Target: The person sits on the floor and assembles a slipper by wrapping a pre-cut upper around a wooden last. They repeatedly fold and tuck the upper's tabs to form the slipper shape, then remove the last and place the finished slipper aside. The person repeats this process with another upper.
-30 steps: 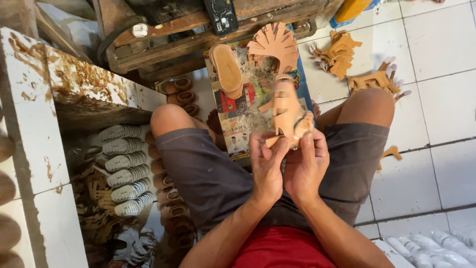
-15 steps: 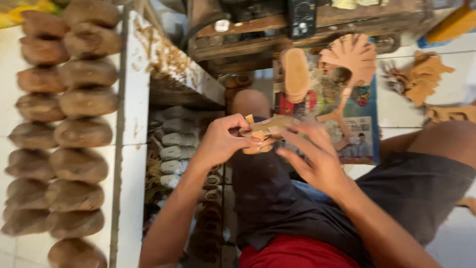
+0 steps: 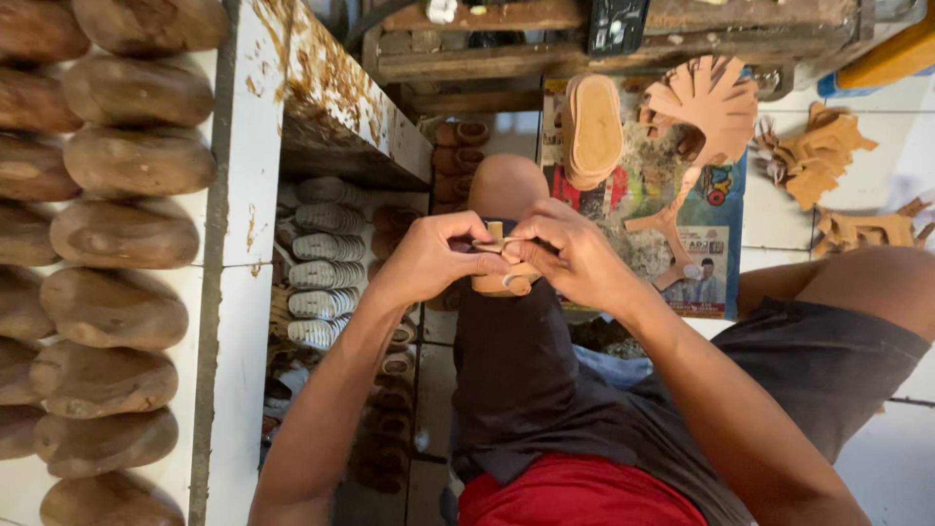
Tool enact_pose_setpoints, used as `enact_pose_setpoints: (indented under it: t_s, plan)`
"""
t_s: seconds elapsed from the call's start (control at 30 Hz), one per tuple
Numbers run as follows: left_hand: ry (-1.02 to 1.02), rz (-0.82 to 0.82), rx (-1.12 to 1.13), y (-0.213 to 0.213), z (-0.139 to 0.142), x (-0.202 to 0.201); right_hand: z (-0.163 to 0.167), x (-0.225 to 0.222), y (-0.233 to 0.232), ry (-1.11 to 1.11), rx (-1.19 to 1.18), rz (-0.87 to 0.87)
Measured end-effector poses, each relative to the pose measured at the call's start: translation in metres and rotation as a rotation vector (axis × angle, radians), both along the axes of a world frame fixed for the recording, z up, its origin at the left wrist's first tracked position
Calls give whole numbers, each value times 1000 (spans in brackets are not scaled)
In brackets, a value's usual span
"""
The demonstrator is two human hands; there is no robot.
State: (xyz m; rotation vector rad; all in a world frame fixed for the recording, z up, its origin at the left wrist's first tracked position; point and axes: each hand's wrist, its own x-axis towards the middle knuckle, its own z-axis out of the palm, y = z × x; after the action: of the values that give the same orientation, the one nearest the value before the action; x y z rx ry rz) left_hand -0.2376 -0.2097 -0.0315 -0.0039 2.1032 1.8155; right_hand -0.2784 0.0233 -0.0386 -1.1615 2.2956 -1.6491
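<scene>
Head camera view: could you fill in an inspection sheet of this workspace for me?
Surface: white tiled floor; a printed paper sheet lies on it.
Job's things: small tan sandal piece over the knee, held from both sides.
Clutter: stacked soles, fanned tan strap pieces, more cut pieces.
Grips: left hand and right hand both pinch the sandal piece.
Cables: one dark cable at the top edge.
Surroundings: white bench with rows of wooden shoe forms; ribbed light soles underneath; wooden frame ahead.
</scene>
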Motion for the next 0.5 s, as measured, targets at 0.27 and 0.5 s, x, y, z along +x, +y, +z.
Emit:
enact_pose_setpoints:
  t_s: [0.27,0.5]
  plan:
    - [51,-41,-37,5,8,-3,-3,4,3,8,-93,-50]
    - [33,6,46,12,-3,3,-5,-4,4,-68,49,43]
